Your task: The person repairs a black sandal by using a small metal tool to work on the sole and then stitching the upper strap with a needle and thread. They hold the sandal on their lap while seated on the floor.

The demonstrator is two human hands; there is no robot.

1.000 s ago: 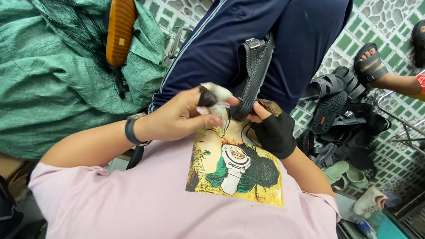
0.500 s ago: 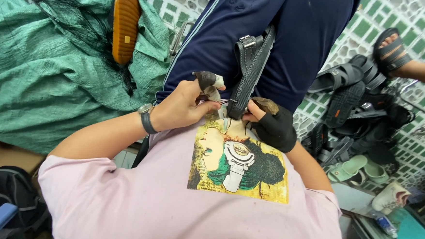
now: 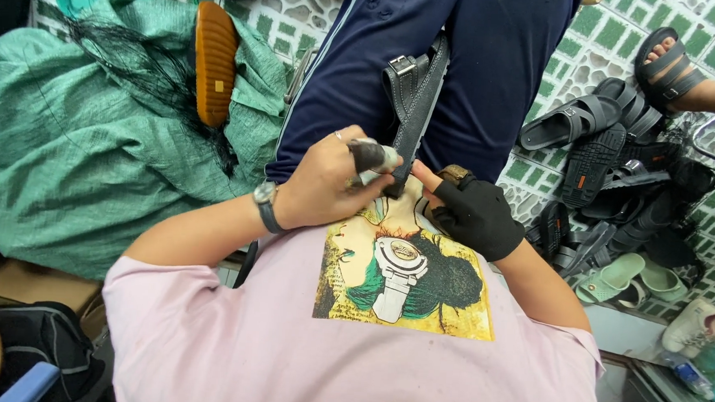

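Up close, my left hand (image 3: 321,187) gripped a small dark tool (image 3: 374,155) pointing right toward the black strap (image 3: 415,106), which ran lengthwise up my lap; my gloved right hand (image 3: 475,215) pinched its lower end.

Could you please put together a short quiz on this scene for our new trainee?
1. True or false: the right hand wears a black fingerless glove.
2. Which hand grips the small tool? A) the left hand B) the right hand C) neither
3. Fill in: the black strap carries a metal ____ near its upper end.
Key: 1 true; 2 A; 3 buckle.
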